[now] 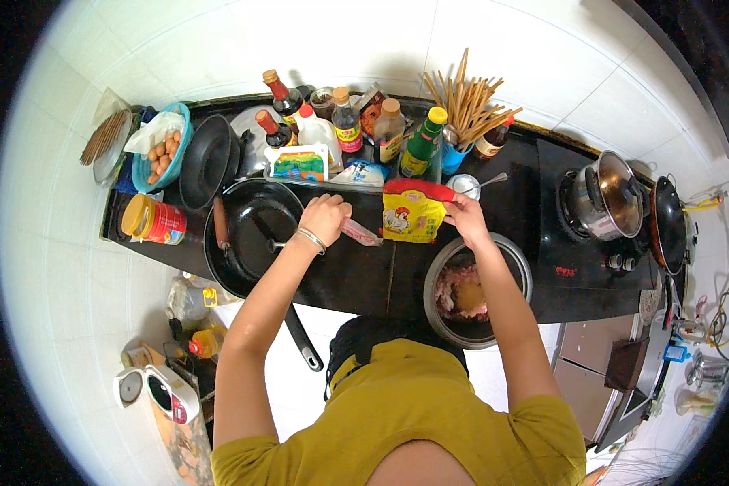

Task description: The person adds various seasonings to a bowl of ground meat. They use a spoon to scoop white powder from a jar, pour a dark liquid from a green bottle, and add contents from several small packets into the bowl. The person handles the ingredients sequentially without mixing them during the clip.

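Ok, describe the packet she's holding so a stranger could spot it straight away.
On the black countertop, just left of the metal bowl of pink mince, the right hand pinches a flat yellow packet. Unlike the bottles behind it, it has a red top strip and a cartoon chicken.

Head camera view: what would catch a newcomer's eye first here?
The yellow packet with a red top at the centre of the black counter, pinched at its right corner by the right hand. The left hand grips a small pinkish wrapper beside a black wok, and a bowl of pink minced meat sits below the packet.
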`<state>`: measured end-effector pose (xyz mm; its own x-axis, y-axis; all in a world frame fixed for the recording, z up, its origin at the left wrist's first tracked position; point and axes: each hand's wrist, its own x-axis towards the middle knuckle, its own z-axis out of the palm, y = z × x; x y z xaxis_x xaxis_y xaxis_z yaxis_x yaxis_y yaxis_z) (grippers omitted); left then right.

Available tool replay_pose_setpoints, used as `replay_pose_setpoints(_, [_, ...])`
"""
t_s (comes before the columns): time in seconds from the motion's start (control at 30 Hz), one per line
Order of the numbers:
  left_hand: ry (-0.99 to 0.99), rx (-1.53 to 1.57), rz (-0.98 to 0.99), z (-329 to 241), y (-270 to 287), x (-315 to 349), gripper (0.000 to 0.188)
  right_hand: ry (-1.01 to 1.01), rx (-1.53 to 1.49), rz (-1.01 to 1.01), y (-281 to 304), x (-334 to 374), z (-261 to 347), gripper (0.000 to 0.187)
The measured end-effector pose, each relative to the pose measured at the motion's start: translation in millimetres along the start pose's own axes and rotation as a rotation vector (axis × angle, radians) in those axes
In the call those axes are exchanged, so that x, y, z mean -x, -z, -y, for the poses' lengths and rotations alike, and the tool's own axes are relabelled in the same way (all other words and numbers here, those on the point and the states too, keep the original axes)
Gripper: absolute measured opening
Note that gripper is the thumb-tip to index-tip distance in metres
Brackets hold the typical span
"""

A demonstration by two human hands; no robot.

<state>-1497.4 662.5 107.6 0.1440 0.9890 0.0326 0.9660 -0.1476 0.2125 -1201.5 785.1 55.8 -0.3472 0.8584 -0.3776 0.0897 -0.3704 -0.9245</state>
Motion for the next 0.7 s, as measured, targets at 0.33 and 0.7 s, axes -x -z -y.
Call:
replay_pose_setpoints(0.33, [0.114,0.129,0.069,40.8,-30.6,-73.3,0.027,0.603,0.884,-0.45,-56.7,42.0,27.9,0.046])
replay_pose_setpoints(0.7, [0.051,-0.063,0.206,63.3,-13.1,-133.7,0.014,0.75,0.944,-0.261,-99.2,39.7,32.6,0.053])
